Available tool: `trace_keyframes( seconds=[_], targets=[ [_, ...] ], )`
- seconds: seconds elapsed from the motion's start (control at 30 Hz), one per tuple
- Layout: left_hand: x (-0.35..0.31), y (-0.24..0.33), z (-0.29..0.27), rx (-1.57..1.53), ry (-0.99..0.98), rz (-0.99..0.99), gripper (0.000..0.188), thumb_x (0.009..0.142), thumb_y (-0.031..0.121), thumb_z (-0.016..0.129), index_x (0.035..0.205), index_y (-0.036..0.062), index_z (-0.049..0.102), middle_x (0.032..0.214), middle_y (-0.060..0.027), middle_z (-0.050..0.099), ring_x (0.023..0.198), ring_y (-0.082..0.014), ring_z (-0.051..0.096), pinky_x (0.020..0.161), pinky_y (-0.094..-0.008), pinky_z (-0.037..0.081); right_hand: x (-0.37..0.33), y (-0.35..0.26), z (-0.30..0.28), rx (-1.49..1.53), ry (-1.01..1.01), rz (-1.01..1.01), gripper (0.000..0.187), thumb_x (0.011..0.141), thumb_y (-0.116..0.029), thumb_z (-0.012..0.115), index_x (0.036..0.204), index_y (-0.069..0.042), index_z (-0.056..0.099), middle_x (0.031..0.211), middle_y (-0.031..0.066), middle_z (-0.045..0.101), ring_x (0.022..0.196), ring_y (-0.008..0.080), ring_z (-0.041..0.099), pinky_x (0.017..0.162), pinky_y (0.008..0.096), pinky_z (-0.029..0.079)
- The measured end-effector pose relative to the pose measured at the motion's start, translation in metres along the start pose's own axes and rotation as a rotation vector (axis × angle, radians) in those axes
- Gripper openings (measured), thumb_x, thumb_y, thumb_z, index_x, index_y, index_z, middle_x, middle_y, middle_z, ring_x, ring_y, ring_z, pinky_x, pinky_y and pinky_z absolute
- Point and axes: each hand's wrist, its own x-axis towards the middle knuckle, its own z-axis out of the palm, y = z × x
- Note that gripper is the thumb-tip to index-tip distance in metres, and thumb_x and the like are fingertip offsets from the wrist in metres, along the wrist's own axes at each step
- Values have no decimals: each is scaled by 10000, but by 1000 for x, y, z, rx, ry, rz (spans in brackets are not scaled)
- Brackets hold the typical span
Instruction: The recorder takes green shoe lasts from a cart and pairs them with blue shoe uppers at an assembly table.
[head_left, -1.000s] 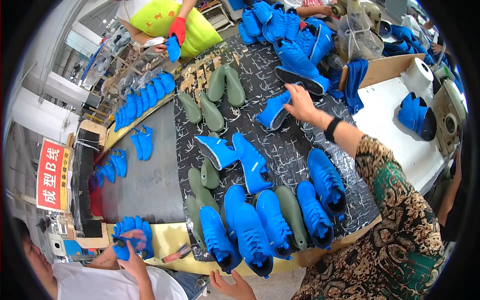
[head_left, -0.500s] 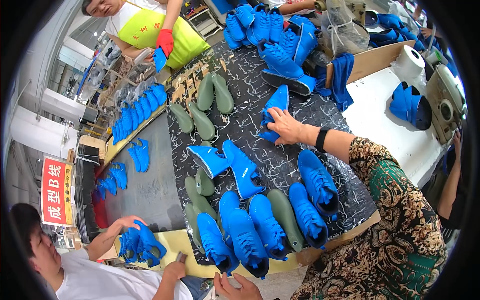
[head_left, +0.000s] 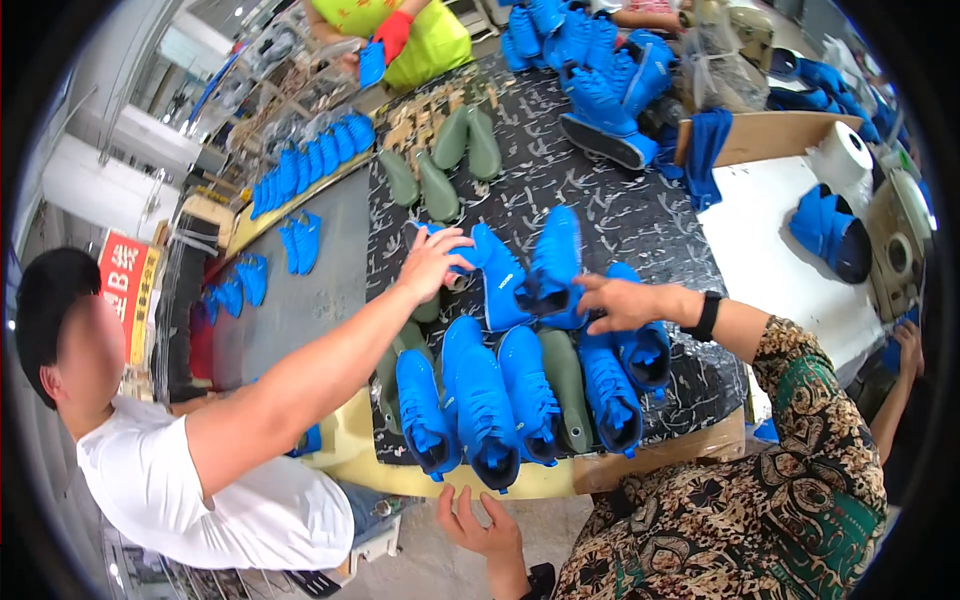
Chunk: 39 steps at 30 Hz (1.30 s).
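Observation:
Near the table's middle, my right hand [head_left: 625, 303] has its fingers at the collar of a blue shoe [head_left: 556, 250], gripping its near right side. The shoe points its toe away from me. Below the table's front edge, my left hand [head_left: 486, 527] is open, fingers apart, holding nothing. Closest to it is a lace-up blue shoe [head_left: 484, 400] in the front row. Two more blue shoes [head_left: 610, 395] stand partly under my right hand. A blue shoe [head_left: 497, 275] lies on its side left of the gripped one.
A co-worker in a white shirt [head_left: 240, 490] reaches across from the left, a hand [head_left: 432, 262] on another blue shoe. Olive shoe lasts [head_left: 438, 190] lie farther back. Blue shoes pile up [head_left: 605, 95] at the far side. At right stands a white table [head_left: 760, 230].
My right hand has drawn the blue shoe nearer and turned it from its side. The co-worker's arm has swung over the table to another shoe. My left hand stays low, fingers spread.

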Motion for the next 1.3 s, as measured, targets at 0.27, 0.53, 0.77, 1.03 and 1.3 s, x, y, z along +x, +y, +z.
trace_keyframes(
  seconds=[0.27, 0.53, 0.77, 1.03, 1.3],
  targets=[
    [-49, 45, 16, -170, -122, 93, 207, 730, 5, 604, 936, 8, 583, 1059, -190, 529, 962, -355, 539, 794, -434, 457, -2, -13, -4, -55, 118, -56, 370, 795, -227, 632, 1090, -12, 567, 1113, 169, 564, 996, 348, 557, 856, 388, 455],
    [-53, 49, 53, -340, -302, 246, 259, 658, -16, 635, 915, -2, 606, 971, -184, 575, 868, -338, 578, 750, -391, 493, -18, 58, -34, 607, 567, 506, 584, 829, -160, 603, 1299, 52, 330, 995, 184, 590, 879, 225, 591, 679, 333, 524],
    [-73, 49, 74, -485, -694, 333, 217, 723, 83, 667, 929, 34, 620, 970, -125, 595, 873, -305, 590, 736, -381, 491, -4, 114, -76, 1006, 964, 710, 670, 850, -175, 580, 1348, 81, 211, 1183, 218, 449, 886, 244, 562, 637, 362, 527],
    [-143, -12, 94, -368, -1145, 44, 333, 777, 204, 661, 1044, 20, 588, 1061, -225, 544, 923, -420, 532, 826, -466, 441, 92, 210, -128, 1016, 1304, 1072, 516, 749, -116, 592, 1201, 26, 388, 1055, 167, 535, 912, 272, 564, 876, 366, 453],
    [-110, 14, 114, -339, -1049, 358, 242, 781, 153, 641, 993, 36, 619, 981, -222, 546, 865, -405, 534, 721, -458, 463, 117, 179, -119, 165, 878, 415, 269, 716, -109, 504, 928, 25, 601, 960, 265, 605, 915, 408, 586, 799, 433, 466]
  ],
)
